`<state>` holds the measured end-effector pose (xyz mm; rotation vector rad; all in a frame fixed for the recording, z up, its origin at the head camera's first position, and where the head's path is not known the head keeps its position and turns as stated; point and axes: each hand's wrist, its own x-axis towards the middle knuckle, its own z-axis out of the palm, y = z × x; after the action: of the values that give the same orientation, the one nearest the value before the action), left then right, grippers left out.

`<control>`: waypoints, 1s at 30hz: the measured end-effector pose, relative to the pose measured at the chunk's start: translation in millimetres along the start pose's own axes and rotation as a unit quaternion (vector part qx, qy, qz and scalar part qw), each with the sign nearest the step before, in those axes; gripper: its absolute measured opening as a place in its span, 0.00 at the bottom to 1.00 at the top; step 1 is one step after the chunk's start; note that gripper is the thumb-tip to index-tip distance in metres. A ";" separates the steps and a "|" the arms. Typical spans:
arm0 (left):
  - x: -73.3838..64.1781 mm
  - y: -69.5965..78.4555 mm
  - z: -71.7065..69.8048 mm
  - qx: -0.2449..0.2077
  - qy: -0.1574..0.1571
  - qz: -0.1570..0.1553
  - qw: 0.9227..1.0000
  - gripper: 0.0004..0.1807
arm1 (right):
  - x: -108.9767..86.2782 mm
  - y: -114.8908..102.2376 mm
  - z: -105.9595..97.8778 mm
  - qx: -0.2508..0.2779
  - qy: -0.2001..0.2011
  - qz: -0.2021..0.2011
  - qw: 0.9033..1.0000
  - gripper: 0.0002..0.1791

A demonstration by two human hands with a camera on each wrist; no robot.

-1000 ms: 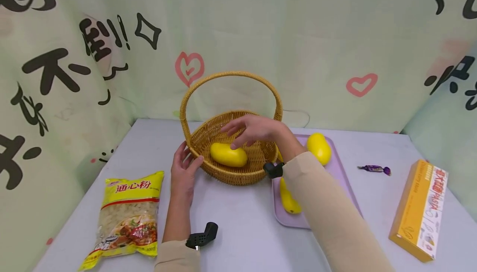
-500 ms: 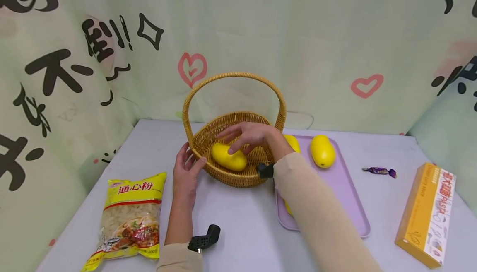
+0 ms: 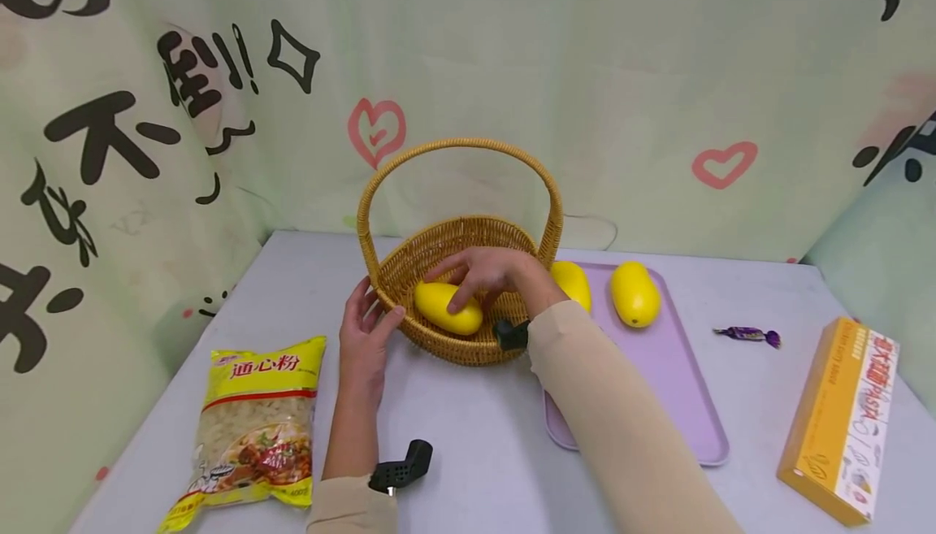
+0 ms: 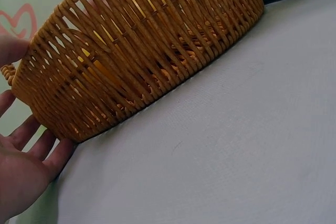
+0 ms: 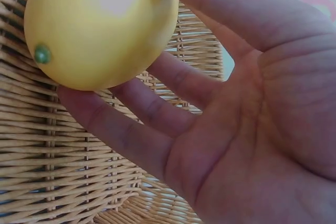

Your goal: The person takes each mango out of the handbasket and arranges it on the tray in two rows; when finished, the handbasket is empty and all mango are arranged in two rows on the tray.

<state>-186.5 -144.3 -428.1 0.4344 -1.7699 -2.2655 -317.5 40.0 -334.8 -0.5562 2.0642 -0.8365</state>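
A brown wicker basket point(image 3: 468, 353) with a tall arched handle stands on the table. Inside it lies a yellow mango point(image 3: 448, 309), its green stem end showing in the right wrist view. My right hand point(image 3: 491, 271) reaches into the basket and grips this mango, thumb on the near side and fingers on the far side. At the basket's left edge, my left hand point(image 3: 363, 337) holds the rim with the thumb on top and the fingers along the outer wall. The left wrist view shows those fingers against the woven side point(image 4: 142, 45).
Right of the basket lies a lilac tray point(image 3: 676, 392) bearing a mango point(image 3: 634, 294) and a second mango point(image 3: 571, 284), partly hidden. Farther right are a purple-wrapped candy point(image 3: 747, 336) and an orange pasta box point(image 3: 839, 420). A yellow macaroni bag point(image 3: 256, 428) lies at the left.
My right hand has lowered onto the mango and its fingers have closed around it; the mango has turned slightly. My right forearm has shifted left. My left hand stays on the rim.
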 end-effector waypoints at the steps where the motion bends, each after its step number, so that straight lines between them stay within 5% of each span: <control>1: -0.1 0.0 0.4 0.001 0.001 -0.001 1.000 0.40 | -0.2 0.3 0.2 -0.002 0.001 -0.001 1.000 0.36; 14: -2.5 -0.8 2.6 0.013 0.007 -0.009 1.000 0.41 | -11.3 -1.2 -2.9 0.010 0.051 -0.042 0.998 0.35; 30: -1.6 0.3 2.9 0.010 0.011 -0.008 1.000 0.41 | -51.3 -15.4 -6.2 -0.015 0.131 -0.078 0.988 0.34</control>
<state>-186.0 -141.2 -427.0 0.4776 -1.7851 -2.2468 -292.2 64.4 -293.9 -0.6593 2.2976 -1.0164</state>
